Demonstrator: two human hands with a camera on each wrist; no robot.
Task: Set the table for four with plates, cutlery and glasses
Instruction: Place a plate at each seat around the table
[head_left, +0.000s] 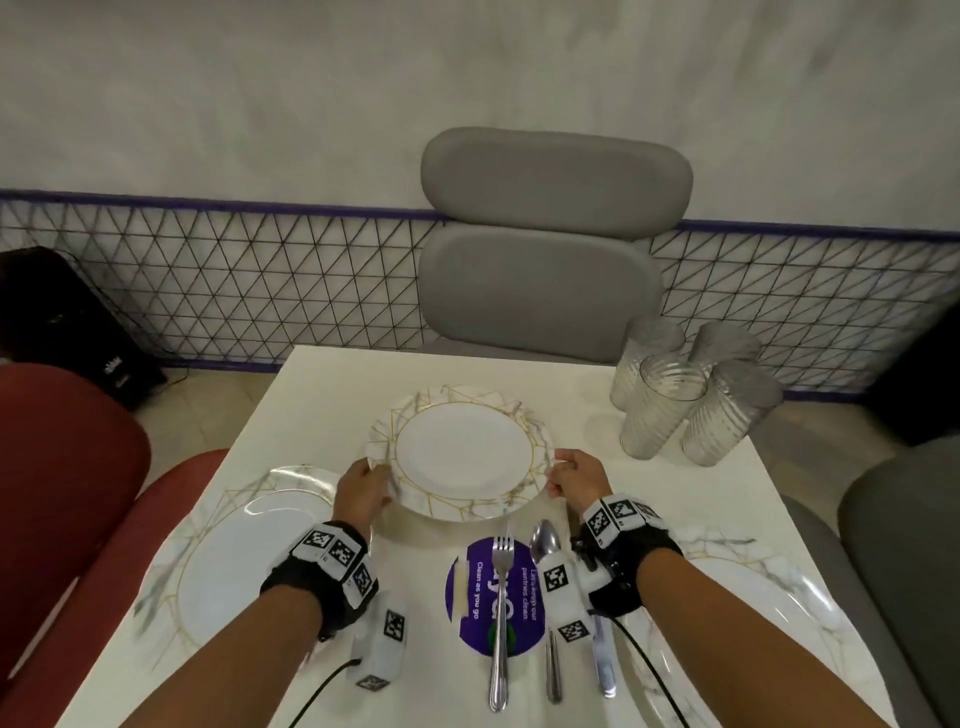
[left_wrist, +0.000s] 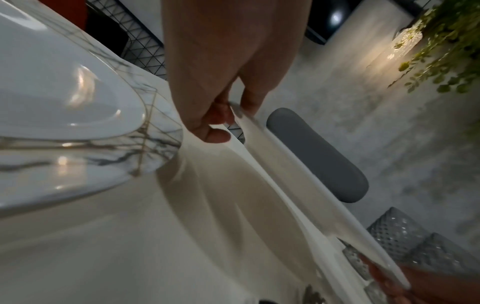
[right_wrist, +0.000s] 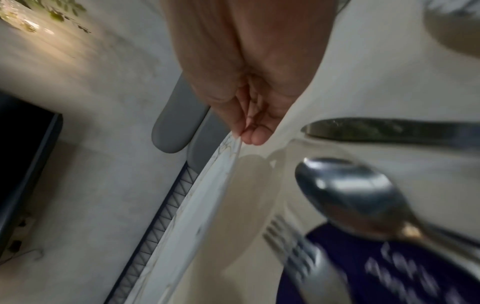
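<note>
Two hands (head_left: 363, 491) (head_left: 576, 480) pinch plate (head_left: 462, 457) rim, opp. sides.

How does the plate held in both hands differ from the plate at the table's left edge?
The held plate is gripped at its rim by the left hand and right hand; the left plate is untouched. The held plate sits toward the grey chair, the left plate beside the red chair. Both share a white centre and gold-lined marble rim.

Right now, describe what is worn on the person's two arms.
Bare forearms, no sleeves. Each wrist carries a black strap studded with white blocks printed with black square-code markers: left wrist band, right wrist band. A white marker-tagged camera pod hangs under each, trailing a thin black cable.
</note>
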